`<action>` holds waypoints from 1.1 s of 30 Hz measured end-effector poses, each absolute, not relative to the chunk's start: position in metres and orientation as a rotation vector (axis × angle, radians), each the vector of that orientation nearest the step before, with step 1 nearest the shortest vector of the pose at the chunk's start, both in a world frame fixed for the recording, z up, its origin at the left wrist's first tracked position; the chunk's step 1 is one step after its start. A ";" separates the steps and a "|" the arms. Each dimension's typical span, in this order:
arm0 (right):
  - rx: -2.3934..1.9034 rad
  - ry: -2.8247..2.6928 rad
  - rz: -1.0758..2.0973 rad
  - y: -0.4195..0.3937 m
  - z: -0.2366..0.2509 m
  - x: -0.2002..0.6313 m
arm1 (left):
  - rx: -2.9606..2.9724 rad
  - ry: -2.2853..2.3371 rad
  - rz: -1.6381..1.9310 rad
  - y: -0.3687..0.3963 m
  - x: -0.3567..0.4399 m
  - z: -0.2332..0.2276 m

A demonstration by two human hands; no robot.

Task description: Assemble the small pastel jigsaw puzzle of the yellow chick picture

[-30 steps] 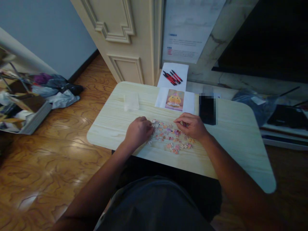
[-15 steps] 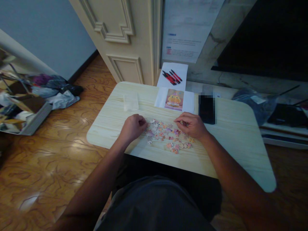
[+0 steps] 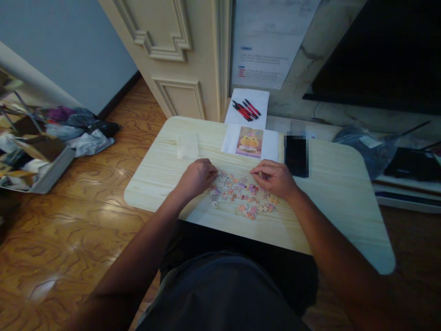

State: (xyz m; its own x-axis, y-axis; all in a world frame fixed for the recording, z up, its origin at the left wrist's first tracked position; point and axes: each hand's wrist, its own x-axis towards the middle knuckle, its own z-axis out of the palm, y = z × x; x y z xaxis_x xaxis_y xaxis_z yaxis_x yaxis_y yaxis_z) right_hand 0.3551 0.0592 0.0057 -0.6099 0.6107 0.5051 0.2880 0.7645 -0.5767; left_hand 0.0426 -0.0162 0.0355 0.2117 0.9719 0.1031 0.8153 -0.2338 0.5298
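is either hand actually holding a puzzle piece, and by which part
Cannot be told. Both the left hand and right hand curl over the puzzle pieces, hiding their fingertips.

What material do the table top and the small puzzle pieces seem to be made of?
Table top: probably laminate or veneer, pale wood grain in straight lines with a smooth matte look and rounded corners. Puzzle pieces: likely printed cardboard, thin, flat and pastel coloured; too small to be sure.
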 end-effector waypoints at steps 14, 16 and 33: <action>-0.729 -2.243 0.646 0.059 0.007 0.356 | 1.932 1.822 0.653 -0.017 0.028 0.038; -0.736 -2.239 0.647 0.059 0.007 0.356 | 1.972 1.769 0.713 -0.019 0.030 0.041; -0.727 -2.244 0.630 0.060 0.007 0.355 | 2.199 1.531 0.586 -0.032 0.052 0.045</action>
